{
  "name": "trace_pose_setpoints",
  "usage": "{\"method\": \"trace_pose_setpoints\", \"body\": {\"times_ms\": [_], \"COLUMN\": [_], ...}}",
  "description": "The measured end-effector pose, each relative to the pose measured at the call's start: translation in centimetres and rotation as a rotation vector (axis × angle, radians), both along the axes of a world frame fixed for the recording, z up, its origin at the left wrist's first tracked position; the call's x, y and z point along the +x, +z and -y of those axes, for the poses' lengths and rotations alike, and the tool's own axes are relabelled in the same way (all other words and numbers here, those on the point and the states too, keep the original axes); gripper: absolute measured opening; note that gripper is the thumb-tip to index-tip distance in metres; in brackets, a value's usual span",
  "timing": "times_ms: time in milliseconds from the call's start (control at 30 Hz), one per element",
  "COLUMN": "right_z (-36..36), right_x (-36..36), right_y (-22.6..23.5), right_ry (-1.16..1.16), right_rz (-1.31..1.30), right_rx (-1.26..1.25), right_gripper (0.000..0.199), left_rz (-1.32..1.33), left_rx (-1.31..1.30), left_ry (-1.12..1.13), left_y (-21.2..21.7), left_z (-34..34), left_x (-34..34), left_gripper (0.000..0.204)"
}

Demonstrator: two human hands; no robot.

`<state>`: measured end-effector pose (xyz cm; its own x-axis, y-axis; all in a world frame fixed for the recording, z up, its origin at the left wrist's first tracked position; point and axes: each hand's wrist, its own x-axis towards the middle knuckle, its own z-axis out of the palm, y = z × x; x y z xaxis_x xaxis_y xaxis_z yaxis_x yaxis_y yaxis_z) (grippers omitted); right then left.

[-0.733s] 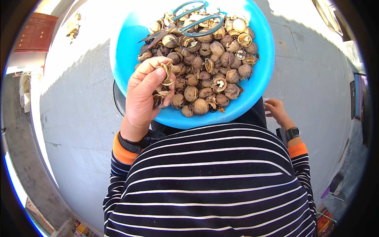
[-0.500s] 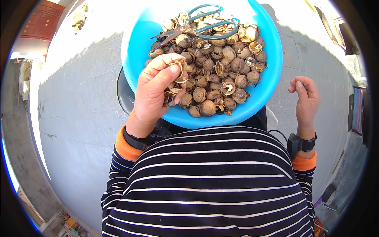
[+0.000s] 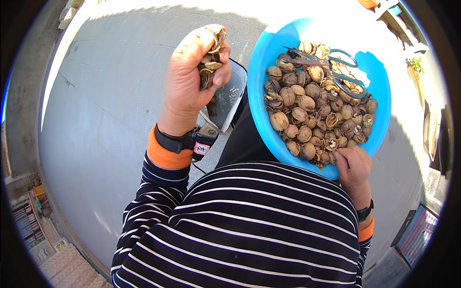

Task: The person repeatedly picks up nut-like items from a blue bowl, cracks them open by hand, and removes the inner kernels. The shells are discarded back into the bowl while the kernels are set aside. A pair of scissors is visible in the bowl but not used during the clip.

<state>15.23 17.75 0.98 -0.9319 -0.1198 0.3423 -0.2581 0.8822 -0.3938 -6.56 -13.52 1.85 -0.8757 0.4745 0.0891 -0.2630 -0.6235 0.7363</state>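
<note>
My left hand [image 3: 185, 72] is closed round a clump of broken walnut shells [image 3: 211, 62], raised to the left of a blue basin [image 3: 261, 110]. Just below and beside it is a grey bin [image 3: 235, 79] with a pale rim and some dark pieces inside, partly hidden by my wrist. My right hand [image 3: 354, 168] has its fingers curled at the basin's near right rim, the thumb beside the walnuts. Brown walnuts [image 3: 307, 103], some cracked open, fill much of the basin. Scissors [image 3: 331, 65] with blue-green handles lie on top of them.
The basin rests by my dark-trousered leg [image 3: 240, 149]. Grey paved floor [image 3: 105, 110] spreads to the left, with bright sunlight beyond. Various household items [image 3: 41, 201] stand at the lower left edge, and a framed panel [image 3: 420, 235] at the lower right.
My view has swung left, so the basin appears farther right. My left hand has moved from over the walnuts to above the grey bin, still holding shells. My right hand has come to the basin's rim.
</note>
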Motion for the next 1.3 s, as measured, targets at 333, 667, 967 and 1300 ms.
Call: {"method": "trace_pose_setpoints", "body": {"times_ms": [333, 667, 967, 1300], "right_z": [0.2, 0.4, -0.7, -1.7], "right_x": [-0.3, -0.4, 0.2, 0.7], "right_y": [-0.2, -0.1, 0.1, 0.7], "right_ry": [0.000, -0.005, -0.002, 0.066], "right_rz": [0.012, -0.018, 0.006, 0.086], "right_rx": [-0.039, -0.063, -0.063, -0.040], "right_gripper": [0.011, 0.010, 0.009, 0.015], "left_rz": [0.304, 0.199, -0.587, -0.483], "left_rx": [-0.902, -0.837, -0.548, -0.570], "left_ry": [0.267, 0.209, 0.354, -0.143], "left_y": [-15.0, -12.6, 1.8, -0.4], "left_z": [3.7, 4.4, -3.0, -15.3], "left_x": [-0.7, -1.1, 2.1, 7.6], "left_gripper": [0.044, 0.049, 0.029, 0.023]}}
